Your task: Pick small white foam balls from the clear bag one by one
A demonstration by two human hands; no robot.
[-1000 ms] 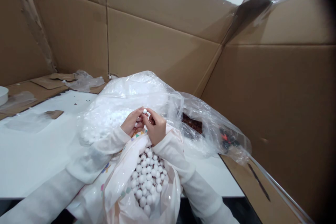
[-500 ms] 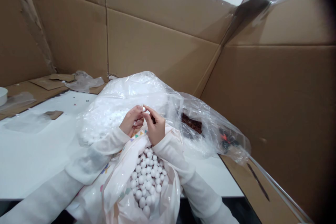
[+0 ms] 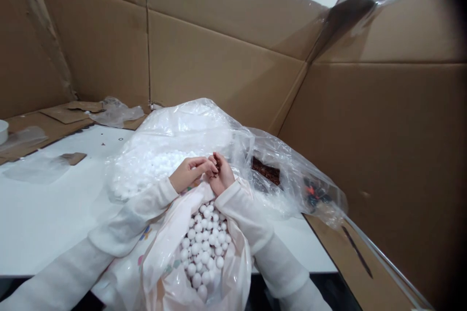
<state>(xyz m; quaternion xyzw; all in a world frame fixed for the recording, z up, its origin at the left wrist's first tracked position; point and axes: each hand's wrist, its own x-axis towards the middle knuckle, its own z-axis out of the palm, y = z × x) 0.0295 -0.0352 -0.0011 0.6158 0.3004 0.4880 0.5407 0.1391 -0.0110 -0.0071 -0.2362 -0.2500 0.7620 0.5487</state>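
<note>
My right hand (image 3: pixel 222 175) is curled palm up around small dark brown pieces (image 3: pixel 217 165). From the left, my left hand (image 3: pixel 191 172) reaches across, its fingertips pressed together at those pieces; whatever is between them is too small to make out. Below my hands an open pale plastic bag (image 3: pixel 160 257) with coloured marks holds several white balls (image 3: pixel 204 248), with bits of brown between them. Behind my hands lies a large clear plastic bag (image 3: pixel 189 121) with many small white balls (image 3: pixel 146 170) inside.
Clear plastic at the right covers a dark brown bundle (image 3: pixel 266 171) and a black and red item (image 3: pixel 315 192). Cardboard walls (image 3: pixel 226 58) stand behind. A thin dark tool (image 3: pixel 357 252) lies at right. Cardboard scraps (image 3: pixel 75 158) and a white container (image 3: pixel 3 131) are at left.
The white ball that was between my fingertips no longer shows. My right hand has turned palm up, showing brown pieces, and my left hand has moved right to it.
</note>
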